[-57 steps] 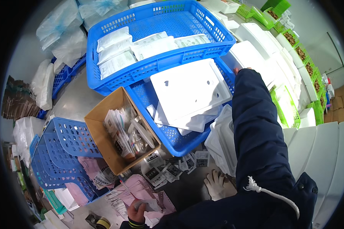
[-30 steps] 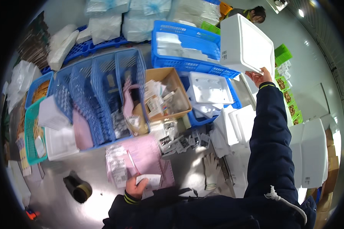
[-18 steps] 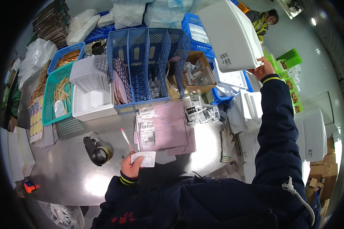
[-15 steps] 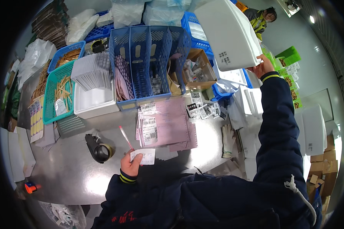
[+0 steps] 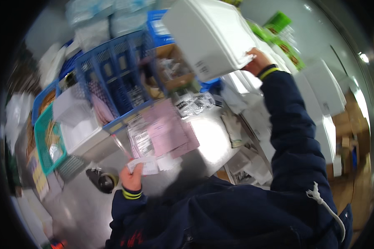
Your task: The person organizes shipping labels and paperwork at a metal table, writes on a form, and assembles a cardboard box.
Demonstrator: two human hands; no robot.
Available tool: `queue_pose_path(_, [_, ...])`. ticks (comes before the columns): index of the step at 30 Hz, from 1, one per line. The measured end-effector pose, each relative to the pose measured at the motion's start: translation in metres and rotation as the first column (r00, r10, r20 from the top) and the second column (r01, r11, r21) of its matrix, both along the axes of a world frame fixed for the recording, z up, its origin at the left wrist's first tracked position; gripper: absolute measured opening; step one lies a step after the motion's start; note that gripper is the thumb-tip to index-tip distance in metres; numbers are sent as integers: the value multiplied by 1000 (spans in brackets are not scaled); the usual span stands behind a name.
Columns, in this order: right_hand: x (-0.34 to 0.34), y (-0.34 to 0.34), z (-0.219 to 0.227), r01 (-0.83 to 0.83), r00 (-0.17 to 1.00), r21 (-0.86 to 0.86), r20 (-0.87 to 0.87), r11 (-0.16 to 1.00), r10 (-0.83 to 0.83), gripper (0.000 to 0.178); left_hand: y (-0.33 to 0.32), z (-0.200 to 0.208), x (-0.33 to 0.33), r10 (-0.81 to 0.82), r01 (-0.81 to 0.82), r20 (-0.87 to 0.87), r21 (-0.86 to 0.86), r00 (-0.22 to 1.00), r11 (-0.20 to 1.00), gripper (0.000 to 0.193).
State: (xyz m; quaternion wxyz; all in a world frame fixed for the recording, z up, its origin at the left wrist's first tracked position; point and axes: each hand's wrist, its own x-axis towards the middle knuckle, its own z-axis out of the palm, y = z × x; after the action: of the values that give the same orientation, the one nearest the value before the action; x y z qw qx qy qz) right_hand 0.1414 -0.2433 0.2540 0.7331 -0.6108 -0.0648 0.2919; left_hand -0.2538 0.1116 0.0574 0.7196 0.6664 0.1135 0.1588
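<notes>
Left of the flat stack of pink printed paper sheets (image 5: pixel 167 129), at its near corner, the left hand (image 5: pixel 131 176) pinches a small white paper slip (image 5: pixel 146 165) under its thumb; a slim red-and-clear plastic pen (image 5: pixel 121 145) juts out behind, probably tucked in so one grip serves both. Beyond the stack, a large white rectangular foam box (image 5: pixel 210 39) tilts up-left of the right hand (image 5: pixel 257 62), which clasps its lower right edge, presumably for one-handed support.

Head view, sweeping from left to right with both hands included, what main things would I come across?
Teal basket, black tape dispenser, left hand, pink sheets, white glove, right hand, brown cardboard boxes.
</notes>
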Motion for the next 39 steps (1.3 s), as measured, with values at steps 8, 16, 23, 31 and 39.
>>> queue_pose_path(8, [-195, -29, -111, 395, 918, -411, 139, 822, -372, 32, 35, 22, 90, -96, 218, 519, -180, 850, 959, 34])
queue_pose_path(16, [-367, -97, -115, 360, 919, -500, 43, 788, -392, 34, -82, 15, 97, -564, 656, 349, -264, 748, 707, 38])
queue_pose_path(23, [-441, -209, 13, 576, 817, -422, 336, 700, -469, 34, -213, 92, 63, -625, 862, 604, -250, 494, 440, 42])
queue_pose_path(31, [-480, -394, 147, 849, 529, -384, 597, 364, -603, 24, -371, 210, 32, -392, 804, 780, -226, 487, 550, 32])
queue_pose_path(39, [-401, -525, 210, 879, 403, -470, 642, 80, -652, 26, -381, 185, 26, -545, 601, 402, -17, 736, 799, 12])
